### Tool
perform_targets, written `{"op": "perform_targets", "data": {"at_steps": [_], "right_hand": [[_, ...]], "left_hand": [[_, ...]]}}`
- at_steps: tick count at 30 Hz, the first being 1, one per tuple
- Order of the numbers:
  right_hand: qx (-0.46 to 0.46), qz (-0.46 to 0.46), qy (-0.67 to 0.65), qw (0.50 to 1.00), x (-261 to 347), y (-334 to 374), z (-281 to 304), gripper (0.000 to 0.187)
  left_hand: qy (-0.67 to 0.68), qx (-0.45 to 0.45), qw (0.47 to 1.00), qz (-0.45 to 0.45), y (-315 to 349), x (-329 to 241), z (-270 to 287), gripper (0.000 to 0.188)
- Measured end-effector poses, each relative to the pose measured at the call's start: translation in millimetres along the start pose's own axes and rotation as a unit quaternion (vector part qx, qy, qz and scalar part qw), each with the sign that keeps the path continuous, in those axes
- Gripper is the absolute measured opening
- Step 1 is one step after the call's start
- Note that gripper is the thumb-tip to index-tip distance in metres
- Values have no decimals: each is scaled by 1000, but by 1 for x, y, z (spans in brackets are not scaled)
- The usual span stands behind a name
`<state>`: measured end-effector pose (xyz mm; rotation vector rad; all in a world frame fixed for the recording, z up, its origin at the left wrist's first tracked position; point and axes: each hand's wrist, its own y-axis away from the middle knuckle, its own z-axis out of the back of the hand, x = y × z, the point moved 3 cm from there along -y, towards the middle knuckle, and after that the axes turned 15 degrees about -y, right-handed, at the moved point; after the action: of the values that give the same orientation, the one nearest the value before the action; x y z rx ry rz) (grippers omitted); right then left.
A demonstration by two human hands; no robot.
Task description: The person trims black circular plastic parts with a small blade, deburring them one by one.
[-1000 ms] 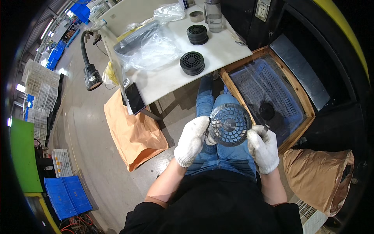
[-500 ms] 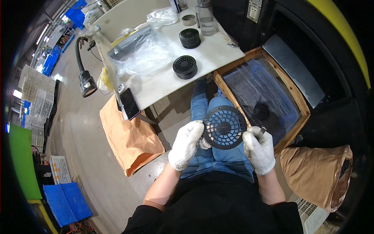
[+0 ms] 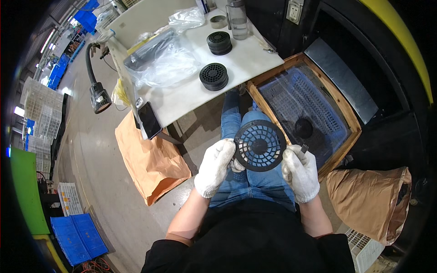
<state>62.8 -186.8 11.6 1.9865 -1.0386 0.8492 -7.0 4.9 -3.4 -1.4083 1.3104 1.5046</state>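
A black round plastic grille (image 3: 259, 145), with slots in rings around a solid centre, is held face-up over my lap. My left hand (image 3: 215, 164), in a white knit glove, is closed on its left rim. My right hand (image 3: 300, 174), gloved the same way, is closed around a small dark flat tool (image 3: 304, 149) whose end sticks out above the fist; the rest of it is hidden. The right fingertips sit at the grille's right rim, and whether they touch it I cannot tell.
On the white table (image 3: 182, 109) stand two stacks of black grilles (image 3: 214, 76), plastic bags (image 3: 168, 66), a water bottle (image 3: 237, 20) and a phone (image 3: 148, 120). A wood-framed opening (image 3: 357, 129) holds a blue basket and one grille (image 3: 303, 128). Paper bags (image 3: 150, 159) flank me.
The whole view has shifted slightly. My hands keep the same hold on the grille and the small tool, with the right fingers now very slightly farther from the rim.
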Motion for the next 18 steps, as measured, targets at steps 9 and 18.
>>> {"op": "perform_targets", "data": {"at_steps": [9,18], "right_hand": [[8,8,12,1000,-1,0,0,9],[23,22,15,999,1,-1,-1,14]], "left_hand": [[4,1,1000,-3,0,5,3,29],[31,18,999,-9,-1,4,4,27]]}}
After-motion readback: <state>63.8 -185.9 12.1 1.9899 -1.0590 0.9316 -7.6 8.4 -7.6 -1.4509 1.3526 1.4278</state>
